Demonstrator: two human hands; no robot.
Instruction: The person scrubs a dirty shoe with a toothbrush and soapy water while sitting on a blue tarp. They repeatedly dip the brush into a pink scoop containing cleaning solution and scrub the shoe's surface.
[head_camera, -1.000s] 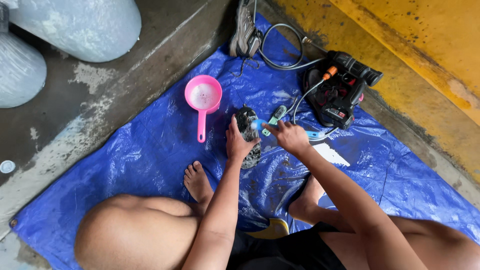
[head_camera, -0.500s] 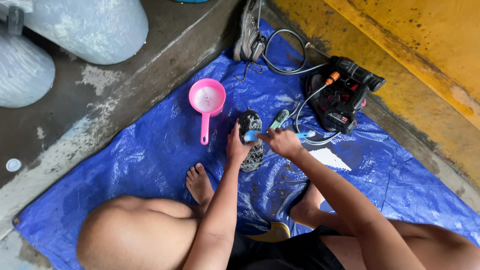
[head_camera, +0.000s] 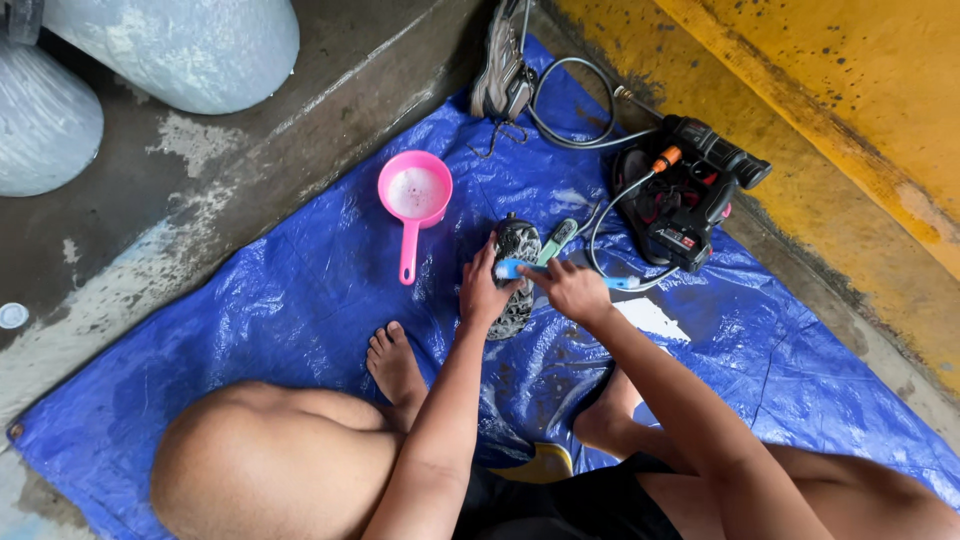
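A dark, patterned shoe (head_camera: 516, 268) lies near the centre of a blue tarpaulin (head_camera: 250, 330), its toe pointing toward twelve o'clock. The person's left hand (head_camera: 483, 292) clasps it from the seven o'clock side, fingers wrapped around its edge. The right hand (head_camera: 572, 288), at three o'clock of the shoe, is closed around the handle of a light-blue brush (head_camera: 515, 268), whose head rests on the shoe's upper surface.

Just beyond the shoe at one o'clock lies a small green-and-white object (head_camera: 558, 238), too small to identify. At ten o'clock sits a pink ladle (head_camera: 413, 203) holding cloudy liquid, its handle pointing down toward the person. At two o'clock, a black and red power tool (head_camera: 690, 195) with an orange fitting sits on the tarp's edge, a grey hose (head_camera: 570, 125) looping from it toward a second shoe (head_camera: 502, 75) at twelve o'clock.

The person's bare foot (head_camera: 392, 360) rests on the tarp at seven o'clock of the shoe. Two pale sacks (head_camera: 180, 45) stand on the concrete at ten o'clock.
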